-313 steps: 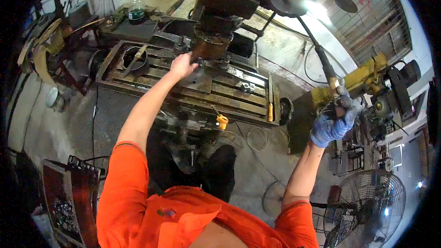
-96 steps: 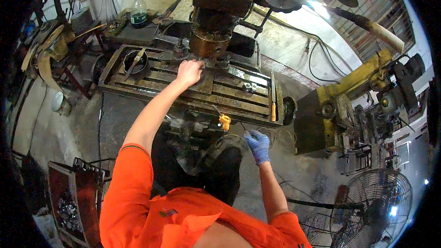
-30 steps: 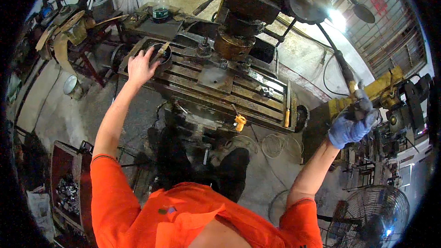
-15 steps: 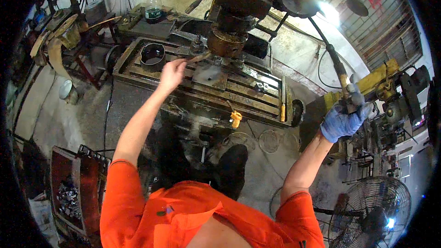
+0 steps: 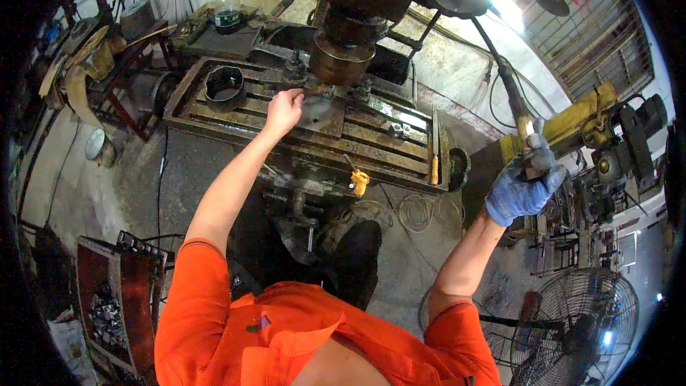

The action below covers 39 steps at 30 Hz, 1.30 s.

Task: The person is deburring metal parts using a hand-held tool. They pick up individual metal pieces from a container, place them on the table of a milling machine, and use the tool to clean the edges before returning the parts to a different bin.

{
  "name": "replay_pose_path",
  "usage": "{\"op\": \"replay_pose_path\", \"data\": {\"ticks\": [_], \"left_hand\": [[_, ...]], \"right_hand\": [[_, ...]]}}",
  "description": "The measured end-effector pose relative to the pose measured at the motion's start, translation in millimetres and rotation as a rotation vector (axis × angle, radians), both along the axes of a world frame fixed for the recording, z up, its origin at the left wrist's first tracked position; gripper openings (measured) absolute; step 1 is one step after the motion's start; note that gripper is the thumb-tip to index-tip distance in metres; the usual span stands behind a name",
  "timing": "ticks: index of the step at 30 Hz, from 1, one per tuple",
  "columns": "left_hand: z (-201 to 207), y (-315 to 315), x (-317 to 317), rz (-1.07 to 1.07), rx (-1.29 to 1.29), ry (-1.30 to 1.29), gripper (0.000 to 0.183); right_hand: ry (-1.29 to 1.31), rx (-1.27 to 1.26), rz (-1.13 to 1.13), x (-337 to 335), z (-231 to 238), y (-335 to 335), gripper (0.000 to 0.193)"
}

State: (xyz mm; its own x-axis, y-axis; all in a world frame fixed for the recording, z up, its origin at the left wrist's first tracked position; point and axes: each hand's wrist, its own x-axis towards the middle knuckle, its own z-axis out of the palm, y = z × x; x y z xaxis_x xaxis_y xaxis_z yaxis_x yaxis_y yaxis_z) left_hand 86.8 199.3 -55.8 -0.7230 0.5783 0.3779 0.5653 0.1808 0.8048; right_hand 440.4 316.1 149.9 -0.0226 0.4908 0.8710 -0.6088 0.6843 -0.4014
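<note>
My bare left hand (image 5: 285, 111) is closed, its fingers pinched on a short brown brush-like tool (image 5: 314, 91) that reaches under the spindle head (image 5: 341, 57) of a milling machine. The tool's tip is lost against the dark metal there. My right hand (image 5: 525, 184), in a blue-grey glove, is wrapped round the end of a long machine lever (image 5: 516, 96). Below the spindle lies the slotted machine table (image 5: 371, 144), with a plate (image 5: 321, 121) on it. An open black pot (image 5: 225, 88) with dark contents stands left of my left hand.
A small metal block (image 5: 399, 130) and a yellow-handled file (image 5: 434, 164) lie on the table's right part. A yellow-handled crank (image 5: 359, 181) sticks out in front. At lower right stands a fan (image 5: 582, 329); at lower left, a box of metal pieces (image 5: 107, 314). Behind is a bottle (image 5: 227, 14).
My left hand has moved right with the brown tool, away from the pot and closer beneath the spindle. My right hand keeps its grip on the lever. The whole view has shifted slightly.
</note>
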Motion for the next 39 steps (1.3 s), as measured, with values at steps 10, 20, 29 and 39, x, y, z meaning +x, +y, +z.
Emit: {"op": "replay_pose_path", "data": {"ticks": [10, 20, 29, 39], "left_hand": [[14, -35, 11, -0.352, 0.007, -0.34, 0.027], [27, -53, 12, -0.276, 0.032, -0.353, 0.028], [11, -49, 12, -0.227, 0.034, -0.213, 0.03], [10, -40, 16, -0.202, -0.015, -0.099, 0.03]], "right_hand": [[-0.025, -0.095, -0.273, -15, -5, -18, 0.043], [-0.026, -0.036, -0.208, -13, -23, -14, 0.042], [-0.04, -0.086, -0.151, -11, -38, -12, 0.043], [-0.123, -0.014, -0.199, -1, -17, -13, 0.047]]}}
